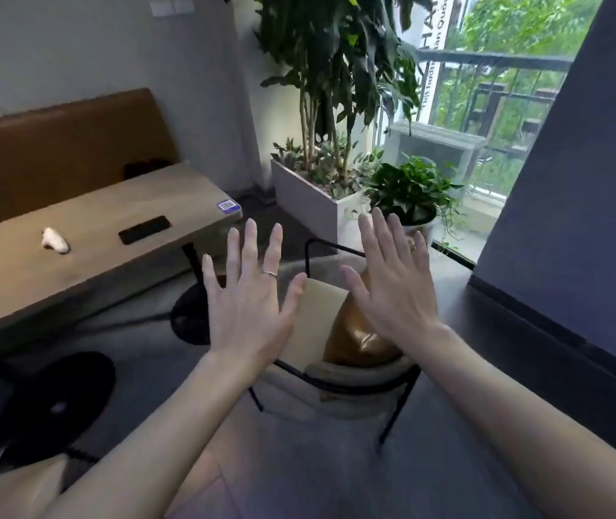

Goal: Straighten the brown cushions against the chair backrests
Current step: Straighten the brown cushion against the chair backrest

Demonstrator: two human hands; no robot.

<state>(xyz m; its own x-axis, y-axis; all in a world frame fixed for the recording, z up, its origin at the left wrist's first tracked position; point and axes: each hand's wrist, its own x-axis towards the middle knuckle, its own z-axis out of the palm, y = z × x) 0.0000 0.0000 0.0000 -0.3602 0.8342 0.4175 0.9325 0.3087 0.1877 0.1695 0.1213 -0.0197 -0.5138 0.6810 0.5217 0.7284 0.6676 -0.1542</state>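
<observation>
We note a glossy, leather-like brown cushion (359,340) on a chair with a thin black metal frame (398,406) and matt grey fabric padding. The pale wood-grain counter (85,237) looks smooth and matt.

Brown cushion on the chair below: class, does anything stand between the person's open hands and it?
Nothing visible does. The left hand and right hand are spread open above the chair, holding nothing. The brown cushion sits on the seat beside a pale cushion, partly hidden behind the right hand, with only open air in between.
</observation>
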